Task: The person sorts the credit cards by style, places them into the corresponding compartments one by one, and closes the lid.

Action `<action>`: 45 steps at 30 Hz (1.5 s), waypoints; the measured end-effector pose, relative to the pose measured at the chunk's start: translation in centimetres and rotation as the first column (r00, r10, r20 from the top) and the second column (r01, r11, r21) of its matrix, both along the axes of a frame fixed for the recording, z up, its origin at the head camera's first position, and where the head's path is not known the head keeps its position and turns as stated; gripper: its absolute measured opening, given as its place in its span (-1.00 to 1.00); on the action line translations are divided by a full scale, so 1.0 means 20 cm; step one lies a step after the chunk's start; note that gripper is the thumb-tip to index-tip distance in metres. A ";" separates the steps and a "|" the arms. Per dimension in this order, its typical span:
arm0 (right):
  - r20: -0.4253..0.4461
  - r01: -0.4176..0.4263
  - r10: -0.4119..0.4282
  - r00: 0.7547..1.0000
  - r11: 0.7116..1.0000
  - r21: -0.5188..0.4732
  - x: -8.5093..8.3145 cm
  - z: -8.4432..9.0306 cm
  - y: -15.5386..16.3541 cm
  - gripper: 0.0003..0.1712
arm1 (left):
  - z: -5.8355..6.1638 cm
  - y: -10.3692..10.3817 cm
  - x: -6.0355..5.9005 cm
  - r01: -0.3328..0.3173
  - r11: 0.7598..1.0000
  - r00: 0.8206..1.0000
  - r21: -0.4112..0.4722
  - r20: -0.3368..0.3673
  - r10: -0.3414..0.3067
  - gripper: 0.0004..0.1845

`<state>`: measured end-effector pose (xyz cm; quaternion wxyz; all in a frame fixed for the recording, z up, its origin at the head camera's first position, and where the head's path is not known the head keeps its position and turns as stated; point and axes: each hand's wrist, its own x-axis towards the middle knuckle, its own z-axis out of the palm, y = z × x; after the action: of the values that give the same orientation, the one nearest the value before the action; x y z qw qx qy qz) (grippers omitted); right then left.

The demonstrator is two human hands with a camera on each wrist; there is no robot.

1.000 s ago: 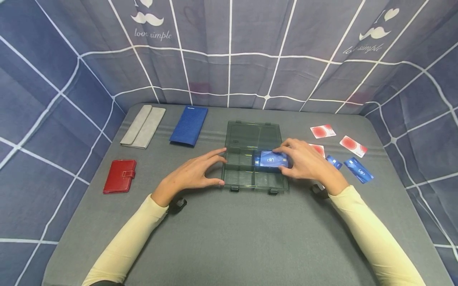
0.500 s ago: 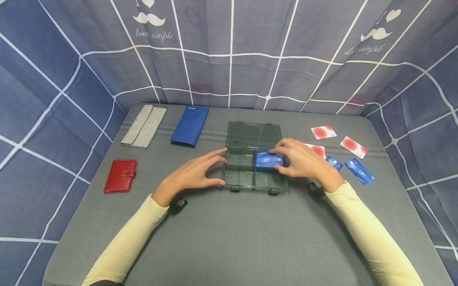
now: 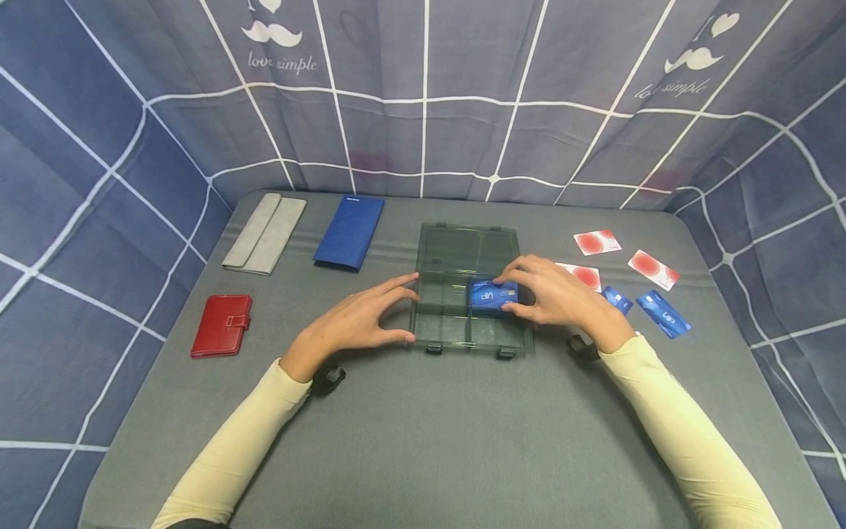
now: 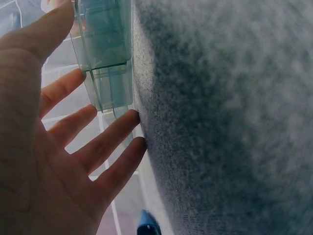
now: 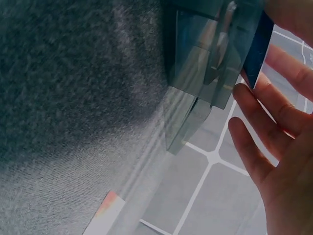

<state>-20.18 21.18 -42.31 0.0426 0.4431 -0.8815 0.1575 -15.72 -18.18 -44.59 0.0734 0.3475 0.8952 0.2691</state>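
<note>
Blue card (image 3: pixel 492 294) in right hand (image 3: pixel 555 297) (pinched)

The box (image 3: pixel 466 290) is smoky translucent plastic, the blue card (image 3: pixel 492 294) glossy, the table (image 3: pixel 423 433) matt grey felt-like cloth.

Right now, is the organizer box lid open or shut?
Open. The organizer box has its lid laid flat behind the base, compartments exposed; the right hand holds a blue VIP card in one compartment.

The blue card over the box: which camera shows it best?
The head view: the blue card, lettering visible, is pinched by the right hand over the box. The right wrist view shows only its dark edge; the left wrist view shows none of it.
</note>
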 end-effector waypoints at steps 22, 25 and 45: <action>0.004 0.061 -0.061 0.998 0.993 -0.101 0.01 -0.03 0.13 -0.51 | 0.00 0.00 0.00 -0.007 1.000 1.000 -0.013 0.000 0.007 -0.28; 0.001 0.098 -0.098 0.995 0.991 -0.093 0.02 -0.03 0.17 -0.52 | 0.00 0.00 0.00 -0.006 1.000 1.000 -0.011 0.004 0.006 -0.27; 0.050 0.262 -0.257 0.965 0.949 -0.173 0.05 -0.08 0.50 -0.47 | 0.00 0.00 -0.01 0.001 1.000 1.000 -0.004 -0.018 -0.001 -0.27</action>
<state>-19.13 31.25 -43.90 0.0908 0.3156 -0.9149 0.2346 -15.85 -18.17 -44.67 0.0662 0.3500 0.8962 0.2643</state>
